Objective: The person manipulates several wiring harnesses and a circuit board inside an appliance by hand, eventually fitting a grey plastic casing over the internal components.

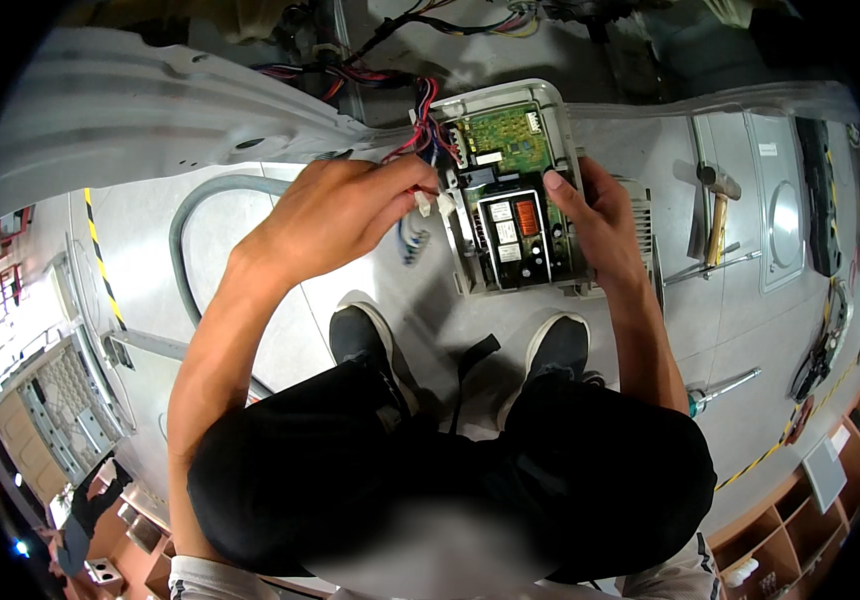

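Note:
An open grey housing [465, 277] holds a green circuit board [500, 135] above a black module [512, 242] with white labels. My left hand [335, 215] is closed at the housing's left side, fingertips pinched on a white wire connector [424, 203]; a bundle of red, black and blue wires [425, 110] runs down there, with more thin wires dangling below. My right hand [600, 220] grips the housing's right side, thumb over the edge and fingers around behind.
A grey metal panel [130, 100] spans the top. On the floor [710, 330] lie a hose [190, 220], a hammer [717, 220], long tools and a metal plate [780, 200]. Wooden shelving [800, 535] stands at lower right; another person [85, 510] is at lower left.

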### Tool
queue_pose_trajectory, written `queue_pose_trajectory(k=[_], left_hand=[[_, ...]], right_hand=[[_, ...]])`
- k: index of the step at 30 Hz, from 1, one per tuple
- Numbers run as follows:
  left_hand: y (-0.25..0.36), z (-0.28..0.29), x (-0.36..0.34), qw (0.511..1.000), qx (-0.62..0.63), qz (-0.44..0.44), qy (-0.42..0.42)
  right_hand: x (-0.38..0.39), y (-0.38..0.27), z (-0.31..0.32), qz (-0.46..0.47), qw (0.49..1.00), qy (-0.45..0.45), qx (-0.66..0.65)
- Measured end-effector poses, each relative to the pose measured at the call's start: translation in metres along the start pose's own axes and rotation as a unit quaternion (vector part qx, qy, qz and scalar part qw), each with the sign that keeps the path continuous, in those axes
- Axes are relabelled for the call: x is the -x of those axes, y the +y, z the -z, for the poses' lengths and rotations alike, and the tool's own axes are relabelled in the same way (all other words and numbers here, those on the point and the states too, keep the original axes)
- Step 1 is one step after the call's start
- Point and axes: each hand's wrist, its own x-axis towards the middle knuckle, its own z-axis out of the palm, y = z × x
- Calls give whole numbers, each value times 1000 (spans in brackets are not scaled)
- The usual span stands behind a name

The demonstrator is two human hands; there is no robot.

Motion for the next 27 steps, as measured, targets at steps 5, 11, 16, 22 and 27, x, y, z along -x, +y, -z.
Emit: queue_pose_trajectory(k=[5,11,16,22,27], left_hand=[[0,-8,-3,999,-23,-11,44],[5,-3,-7,998,44,-21,38],[9,1,-4,999,-7,-39,6],[20,-1,-3,985,-145,-78,51],[29,-9,0,993,-96,9,67]], right_hand=[[-1,7,0,15,1000,-3,6],[0,8,-2,23,1000,0,2],[1,15,-3,24,1000,3,-10],[3,13,-4,19,1000,-3,-10],[4,15,-8,24,1000,1,3]])
